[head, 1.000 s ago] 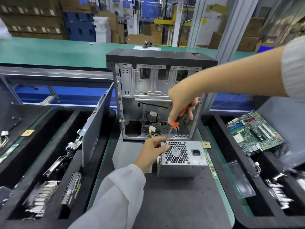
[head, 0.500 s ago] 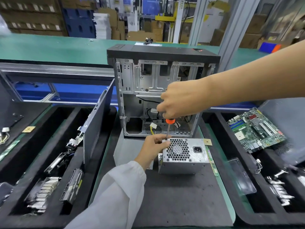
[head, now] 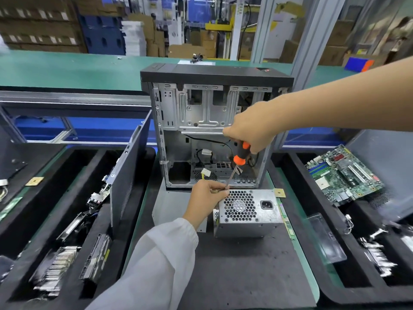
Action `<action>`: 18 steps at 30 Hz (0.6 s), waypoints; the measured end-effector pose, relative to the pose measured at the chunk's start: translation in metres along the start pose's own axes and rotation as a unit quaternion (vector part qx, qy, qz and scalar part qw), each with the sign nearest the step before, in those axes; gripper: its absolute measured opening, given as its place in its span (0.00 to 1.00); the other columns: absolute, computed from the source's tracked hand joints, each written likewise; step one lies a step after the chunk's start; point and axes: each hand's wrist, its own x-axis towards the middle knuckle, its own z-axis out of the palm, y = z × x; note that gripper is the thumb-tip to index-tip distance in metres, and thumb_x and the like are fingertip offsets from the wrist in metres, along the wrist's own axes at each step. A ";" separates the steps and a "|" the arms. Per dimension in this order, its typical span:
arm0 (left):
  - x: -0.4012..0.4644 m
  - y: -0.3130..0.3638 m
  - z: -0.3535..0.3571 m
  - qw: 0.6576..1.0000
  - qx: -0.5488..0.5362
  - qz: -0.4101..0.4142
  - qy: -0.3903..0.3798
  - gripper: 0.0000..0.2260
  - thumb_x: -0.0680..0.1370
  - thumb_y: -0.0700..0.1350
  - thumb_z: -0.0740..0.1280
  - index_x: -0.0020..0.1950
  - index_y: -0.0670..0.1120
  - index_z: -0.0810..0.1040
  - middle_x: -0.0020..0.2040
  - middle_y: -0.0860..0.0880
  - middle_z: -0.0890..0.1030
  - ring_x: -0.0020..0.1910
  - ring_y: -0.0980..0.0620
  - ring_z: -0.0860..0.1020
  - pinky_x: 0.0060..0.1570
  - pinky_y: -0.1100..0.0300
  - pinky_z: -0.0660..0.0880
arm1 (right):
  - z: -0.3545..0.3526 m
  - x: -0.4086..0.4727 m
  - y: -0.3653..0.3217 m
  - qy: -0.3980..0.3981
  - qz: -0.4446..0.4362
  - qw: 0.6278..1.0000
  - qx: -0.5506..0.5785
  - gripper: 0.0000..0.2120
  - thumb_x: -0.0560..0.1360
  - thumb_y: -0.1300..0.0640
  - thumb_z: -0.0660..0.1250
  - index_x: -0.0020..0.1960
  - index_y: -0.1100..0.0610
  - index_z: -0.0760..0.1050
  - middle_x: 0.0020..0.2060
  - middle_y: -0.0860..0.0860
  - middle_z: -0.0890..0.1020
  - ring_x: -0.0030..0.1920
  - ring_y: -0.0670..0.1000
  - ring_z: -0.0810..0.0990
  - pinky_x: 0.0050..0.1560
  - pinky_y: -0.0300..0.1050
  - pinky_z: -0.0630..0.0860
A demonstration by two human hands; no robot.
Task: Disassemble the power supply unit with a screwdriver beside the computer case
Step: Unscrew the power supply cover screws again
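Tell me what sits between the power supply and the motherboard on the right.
Head view: beside the power supply lie a green strip with a small gold chip, then the black tray wall holding the motherboard.

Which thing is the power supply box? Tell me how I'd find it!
Find the tall open computer case standing mid-table. Right in front of it on the dark mat sits the power supply unit, a small silver metal box. Only it has a honeycomb fan grille and a black plug socket.

Single head-worn wide-angle view, looking forward and down from above the workbench, close over the power supply unit (head: 247,211), open computer case (head: 212,135) centred just beyond, component trays at both edges, warehouse shelving far behind
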 end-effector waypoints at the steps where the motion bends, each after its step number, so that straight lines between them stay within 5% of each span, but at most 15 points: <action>1: 0.001 0.000 -0.001 1.000 0.018 0.007 0.005 0.04 0.74 0.39 0.74 0.48 0.45 0.86 0.29 0.60 0.80 0.27 0.66 0.76 0.32 0.73 0.73 | 0.003 -0.002 -0.004 0.008 0.009 0.999 -0.033 0.15 0.76 0.56 0.66 0.60 0.58 0.68 0.45 0.55 0.79 0.35 0.51 0.75 0.29 0.42 0.68; 7: 0.008 0.000 -0.012 0.988 0.138 0.069 -0.003 0.04 0.75 0.40 0.73 0.46 0.48 0.85 0.39 0.57 0.84 0.42 0.59 0.82 0.51 0.60 0.79 | 0.016 0.000 -0.007 -0.039 0.016 0.998 -0.046 0.20 0.83 0.45 0.50 0.53 0.60 0.72 0.34 0.50 0.72 0.31 0.48 0.67 0.27 0.40 0.59; 9: 0.010 0.001 -0.013 0.982 0.167 0.085 -0.032 0.01 0.75 0.43 0.73 0.45 0.49 0.84 0.40 0.56 0.84 0.42 0.58 0.82 0.51 0.55 0.80 | 0.019 0.000 -0.004 -0.011 0.011 0.998 -0.058 0.17 0.84 0.49 0.52 0.55 0.60 0.72 0.34 0.50 0.70 0.30 0.48 0.66 0.27 0.40 0.60; 13: 0.014 0.000 -0.011 0.982 0.164 0.085 -0.038 0.02 0.75 0.44 0.73 0.46 0.51 0.84 0.41 0.57 0.84 0.42 0.58 0.82 0.51 0.52 0.79 | 0.023 -0.002 0.006 -0.020 0.014 1.000 0.007 0.15 0.79 0.52 0.63 0.58 0.62 0.74 0.46 0.56 0.82 0.42 0.55 0.82 0.36 0.45 0.76; 18: 0.018 0.001 -0.009 0.974 0.206 0.096 -0.024 0.02 0.76 0.44 0.72 0.46 0.49 0.84 0.40 0.56 0.83 0.43 0.55 0.81 0.50 0.52 0.79 | 0.035 -0.005 0.008 0.034 0.037 0.999 0.001 0.13 0.74 0.59 0.66 0.57 0.59 0.69 0.38 0.53 0.76 0.32 0.51 0.74 0.26 0.42 0.64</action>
